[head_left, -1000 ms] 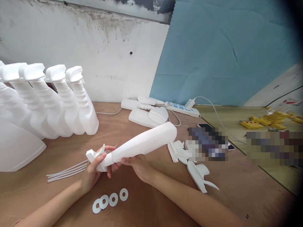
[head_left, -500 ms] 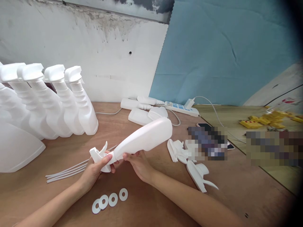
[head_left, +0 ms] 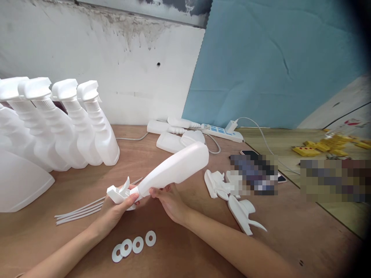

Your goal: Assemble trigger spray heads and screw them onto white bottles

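Over the wooden table (head_left: 179, 251) I hold a white plastic spray bottle (head_left: 176, 166) on its side, base pointing up and to the right. My left hand (head_left: 116, 210) grips the white trigger spray head (head_left: 120, 192) sitting at the bottle's neck. My right hand (head_left: 169, 200) holds the bottle's narrow neck from below. Several thin white dip tubes (head_left: 84, 208) lie on the table just left of my left hand. Several white ring washers (head_left: 133, 245) lie in a row near my forearms.
A row of assembled white spray bottles (head_left: 72, 123) stands at the back left. Loose trigger heads (head_left: 232, 193) lie to the right of my hands. Empty bottles (head_left: 174, 141) and a power strip (head_left: 223, 133) lie by the wall. Yellow parts (head_left: 321, 146) sit far right.
The bottle has tipped a little steeper and shifted slightly left. My left hand has turned the spray head on the neck; my right hand keeps its hold.
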